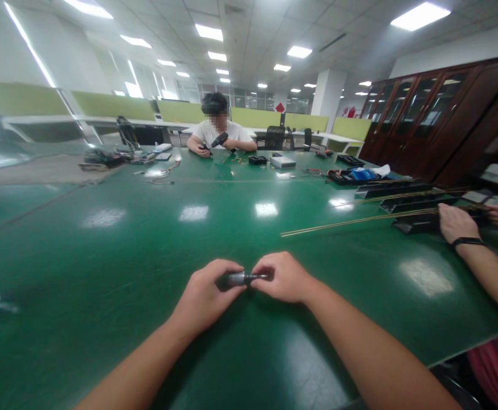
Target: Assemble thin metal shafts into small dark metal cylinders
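Note:
Low above the green tabletop (176, 250), I hold a small silver cylinder (236, 278) with a dark, narrower end and a thin shaft. It lies roughly level between my hands. My left hand (201, 293) is closed around the wide silver part, thumb below and fingers above. With thumb and forefinger, my right hand (285, 276) pinches the narrow dark end, and the shaft runs in under its fingers. The exact kind of part cannot be made out, and my palms hide some of it.
Across the table a person (219, 131) holds a power drill (220, 140). At right, a co-worker's hand (458, 223) touches black channels (420, 221) with long brass-coloured rods (338, 226). Farther back are a white box (283, 162) and a blue item (364, 174).

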`<state>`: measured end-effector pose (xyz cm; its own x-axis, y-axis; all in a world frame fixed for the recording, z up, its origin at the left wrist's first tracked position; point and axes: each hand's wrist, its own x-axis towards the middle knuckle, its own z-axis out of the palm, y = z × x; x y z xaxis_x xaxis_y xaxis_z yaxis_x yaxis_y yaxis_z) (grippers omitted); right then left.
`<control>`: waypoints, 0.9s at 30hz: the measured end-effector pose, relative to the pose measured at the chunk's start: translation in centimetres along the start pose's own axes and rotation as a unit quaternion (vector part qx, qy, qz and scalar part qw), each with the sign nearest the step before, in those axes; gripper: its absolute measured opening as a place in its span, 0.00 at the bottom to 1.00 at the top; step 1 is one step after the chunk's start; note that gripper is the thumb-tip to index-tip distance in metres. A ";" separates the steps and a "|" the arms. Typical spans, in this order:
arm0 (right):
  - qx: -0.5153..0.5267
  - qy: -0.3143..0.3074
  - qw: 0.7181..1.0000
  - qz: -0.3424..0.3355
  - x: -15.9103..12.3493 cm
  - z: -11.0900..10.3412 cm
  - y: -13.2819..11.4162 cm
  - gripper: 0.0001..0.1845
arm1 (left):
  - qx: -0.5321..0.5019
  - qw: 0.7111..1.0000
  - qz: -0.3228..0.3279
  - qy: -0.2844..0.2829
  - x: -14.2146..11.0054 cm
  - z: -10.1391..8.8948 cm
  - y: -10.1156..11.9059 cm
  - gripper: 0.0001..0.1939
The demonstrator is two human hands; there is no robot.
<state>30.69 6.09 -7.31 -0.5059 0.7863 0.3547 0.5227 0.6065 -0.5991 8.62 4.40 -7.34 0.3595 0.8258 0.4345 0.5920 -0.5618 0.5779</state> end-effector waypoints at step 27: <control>0.006 0.001 1.000 0.026 0.1 0.0 0.2 0.07 | 0.012 1.000 -0.004 0.010 0.1 -0.3 -0.1 0.10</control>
<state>30.78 6.31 -7.39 -0.4776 0.8167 0.3238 0.5393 0.5635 -0.6258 8.44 4.52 -7.12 0.3408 0.8287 0.4440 0.6125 -0.5540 0.5639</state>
